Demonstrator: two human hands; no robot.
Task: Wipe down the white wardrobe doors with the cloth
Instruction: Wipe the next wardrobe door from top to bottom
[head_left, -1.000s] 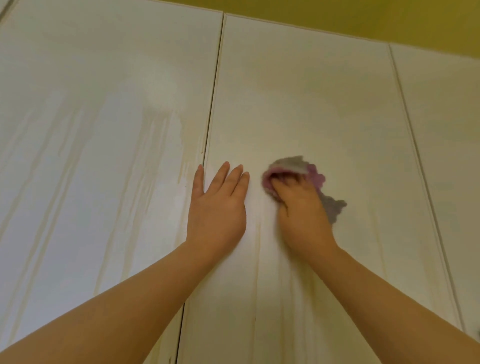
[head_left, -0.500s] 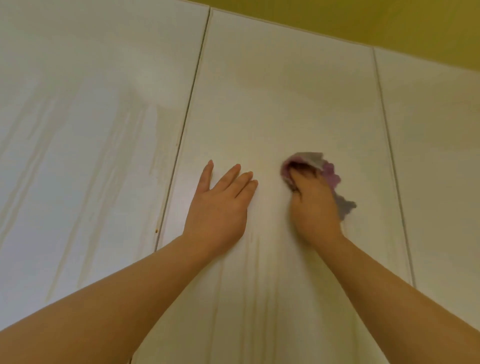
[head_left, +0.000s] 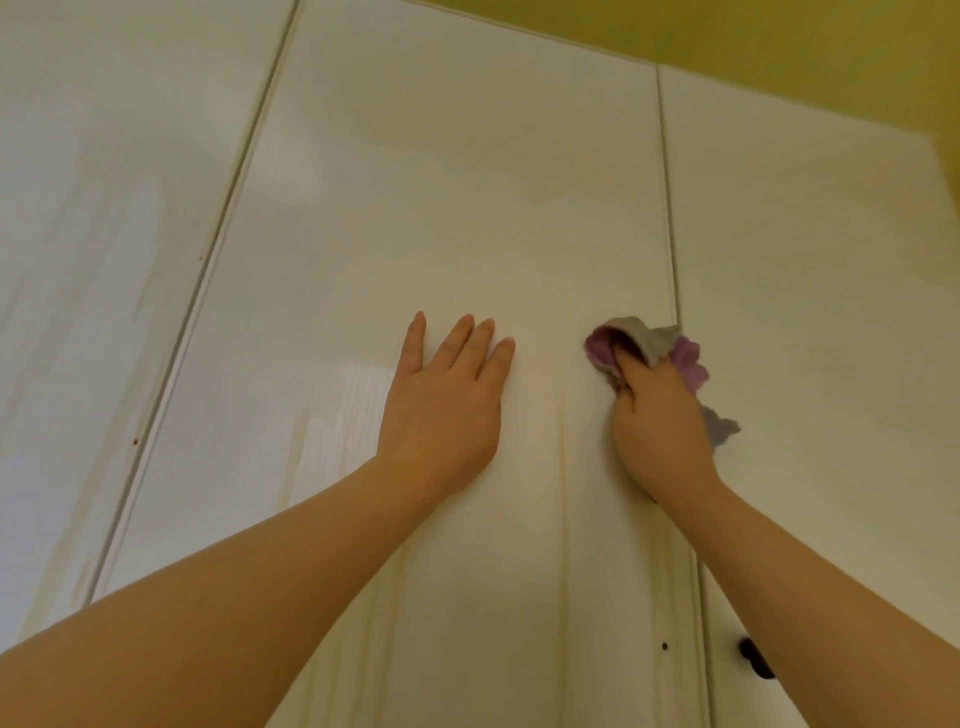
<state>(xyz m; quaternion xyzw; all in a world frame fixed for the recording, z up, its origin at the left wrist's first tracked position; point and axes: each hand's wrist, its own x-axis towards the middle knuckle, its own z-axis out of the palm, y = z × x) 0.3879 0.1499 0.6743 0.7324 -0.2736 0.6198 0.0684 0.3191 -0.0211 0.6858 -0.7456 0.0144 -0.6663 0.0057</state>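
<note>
Three white wardrobe doors fill the view: a left door (head_left: 104, 260), a middle door (head_left: 457, 182) and a right door (head_left: 810, 291). My left hand (head_left: 447, 400) rests flat on the middle door with straight fingers. To its right, my right hand (head_left: 657, 421) grips a bunched purple and grey cloth (head_left: 636, 340) and presses it against the middle door, close to the seam with the right door. Part of the cloth sticks out past the hand on the right.
Faint yellowish streaks run down the middle door below my hands. A dark knob (head_left: 756, 657) sits low on the right door. A small dark hole (head_left: 664, 646) marks the middle door's lower edge. A yellow wall (head_left: 779, 36) shows above the wardrobe.
Both hands have shifted to the right across the middle door; the cloth now lies near the right seam. The view has also turned right, showing the dark knob.
</note>
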